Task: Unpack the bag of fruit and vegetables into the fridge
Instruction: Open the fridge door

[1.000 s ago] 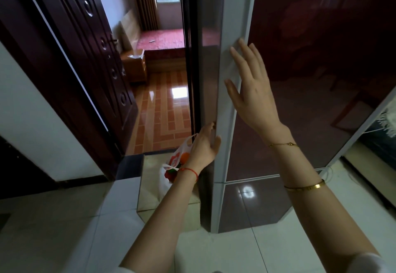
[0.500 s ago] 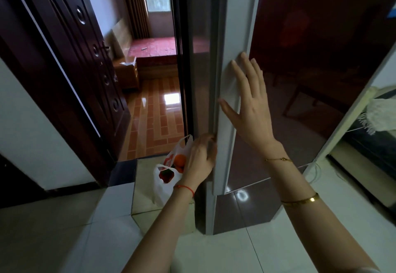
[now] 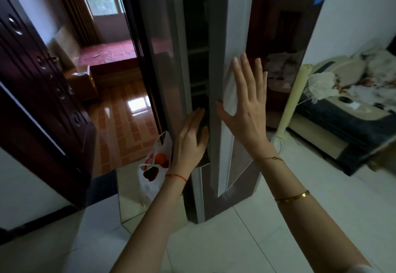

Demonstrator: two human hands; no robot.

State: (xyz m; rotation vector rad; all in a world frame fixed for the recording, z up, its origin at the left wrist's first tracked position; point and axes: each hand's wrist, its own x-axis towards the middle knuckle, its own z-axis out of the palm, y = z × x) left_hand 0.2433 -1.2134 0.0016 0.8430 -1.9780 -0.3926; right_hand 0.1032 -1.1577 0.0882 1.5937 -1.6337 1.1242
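The fridge (image 3: pixel 162 62) stands tall in the middle, glossy and dark with pale grey edges, and its upper door (image 3: pixel 276 36) is ajar: a dark gap runs down between the cabinet edge and the door's edge, with faint shelf lines inside. The door front mirrors a dim room. Below it a lower door (image 3: pixel 240 178) sits closed.

The right hand (image 3: pixel 246 109) lies flat with fingers spread against the pale edge of the upper door, gripping nothing; two gold bracelets (image 3: pixel 292 196) circle that forearm. The left hand (image 3: pixel 189 142) is also open, its fingers reaching into the gap at the door's lower end, not closed around anything; a red string (image 3: pixel 176 176) rings the wrist.

The white plastic bag (image 3: pixel 150 178) of produce sits on the floor just left of the fridge, behind the left wrist, its mouth open on orange and red fruit. It rests beside a low mirrored panel (image 3: pixel 128 204).

To the right, white floor tiles (image 3: pixel 278 240) lie open as far as a sofa (image 3: pixel 347 105) heaped with cloth, which stands near the door's swing side. To the left, a dark wooden door (image 3: pixel 40 84) stands open onto a room with a shiny brick-patterned floor (image 3: pixel 124 122) and a red-covered bed (image 3: pixel 107 54).
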